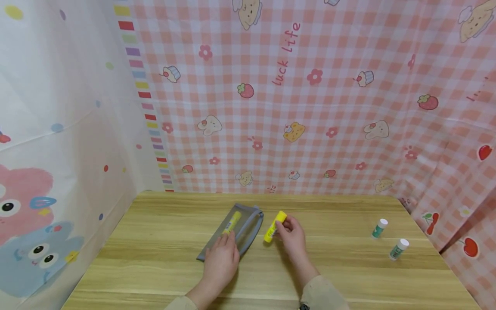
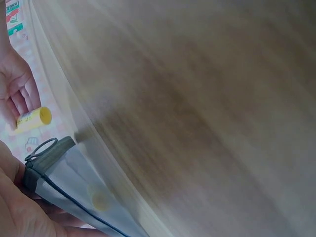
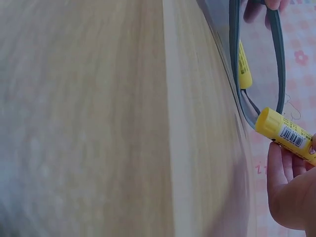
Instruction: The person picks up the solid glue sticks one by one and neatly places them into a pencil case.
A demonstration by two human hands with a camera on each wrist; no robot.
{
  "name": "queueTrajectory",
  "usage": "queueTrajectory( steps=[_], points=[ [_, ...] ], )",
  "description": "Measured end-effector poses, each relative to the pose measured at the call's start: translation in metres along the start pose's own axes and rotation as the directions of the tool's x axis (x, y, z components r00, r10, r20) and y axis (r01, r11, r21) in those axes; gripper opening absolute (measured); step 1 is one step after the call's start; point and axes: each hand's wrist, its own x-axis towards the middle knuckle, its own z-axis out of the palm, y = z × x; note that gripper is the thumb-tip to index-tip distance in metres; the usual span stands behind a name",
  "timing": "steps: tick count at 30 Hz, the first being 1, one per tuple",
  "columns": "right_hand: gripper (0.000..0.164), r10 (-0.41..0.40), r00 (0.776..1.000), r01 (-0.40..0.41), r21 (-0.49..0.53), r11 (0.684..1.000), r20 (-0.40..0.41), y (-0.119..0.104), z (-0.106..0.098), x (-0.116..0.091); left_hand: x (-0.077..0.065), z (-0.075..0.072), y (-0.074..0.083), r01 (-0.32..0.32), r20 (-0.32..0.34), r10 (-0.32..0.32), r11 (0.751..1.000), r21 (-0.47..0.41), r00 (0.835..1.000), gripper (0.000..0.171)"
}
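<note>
A grey zip pouch (image 1: 248, 223) with see-through mesh sides lies slanted on the table, its zipped side facing right. Inside it, a yellow glue stick (image 1: 234, 220) shows through the mesh. My left hand (image 1: 221, 258) holds the pouch at its near end; in the right wrist view the zip edges (image 3: 281, 64) stand apart, so the mouth gapes. Just right of that mouth, my right hand (image 1: 295, 239) pinches a second yellow glue stick (image 1: 272, 230) between thumb and fingers. Its barcode label and one end (image 3: 270, 121) face the opening.
Two white-capped green glue sticks, one farther back (image 1: 379, 229) and one nearer (image 1: 398, 250), stand at the right of the wooden table (image 1: 155, 241). A pink checked cloth (image 1: 271, 107) hangs behind the table, and a white printed cloth (image 1: 77, 107) hangs at the left.
</note>
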Motion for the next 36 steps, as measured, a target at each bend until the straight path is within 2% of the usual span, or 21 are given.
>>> queueTrajectory(
  steps=[17, 36],
  points=[
    [0.035, 0.032, 0.998, -0.032, -0.002, 0.999, 0.047, -0.001, 0.018, -0.009, 0.002, 0.001, 0.0, 0.022, 0.039, -0.022, 1.0, -0.002, 0.999, 0.039],
    [0.036, 0.064, 0.995, -0.064, -0.003, 0.998, 0.083, 0.004, 0.034, -0.014, 0.001, 0.0, -0.002, 0.009, 0.016, -0.009, 1.0, -0.003, 1.0, 0.04]
  ],
)
